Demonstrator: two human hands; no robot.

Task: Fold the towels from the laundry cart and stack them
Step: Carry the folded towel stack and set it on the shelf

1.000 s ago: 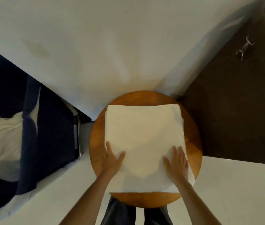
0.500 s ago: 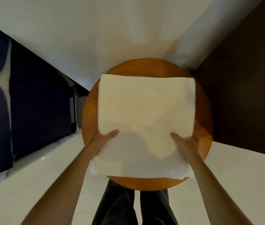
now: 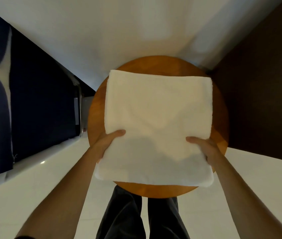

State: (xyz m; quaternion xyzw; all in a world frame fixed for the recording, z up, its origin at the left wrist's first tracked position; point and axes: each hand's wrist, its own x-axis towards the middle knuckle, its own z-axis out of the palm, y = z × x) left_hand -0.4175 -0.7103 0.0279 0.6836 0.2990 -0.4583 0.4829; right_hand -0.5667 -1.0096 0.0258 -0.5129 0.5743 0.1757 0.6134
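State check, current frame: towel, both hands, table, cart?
towel: folded square, over the table, near edge past its rim.
left hand: grips the towel's left edge, thumb on top.
right hand: grips the towel's right edge, thumb on top.
table: round, wooden, mostly covered by towel.
cart: dark blue, at left, partly in view.

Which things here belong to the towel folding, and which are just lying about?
Job: towel, gripped by the left hand and the right hand; table under it; laundry cart.
Just there: white floor; dark brown surface on the right.
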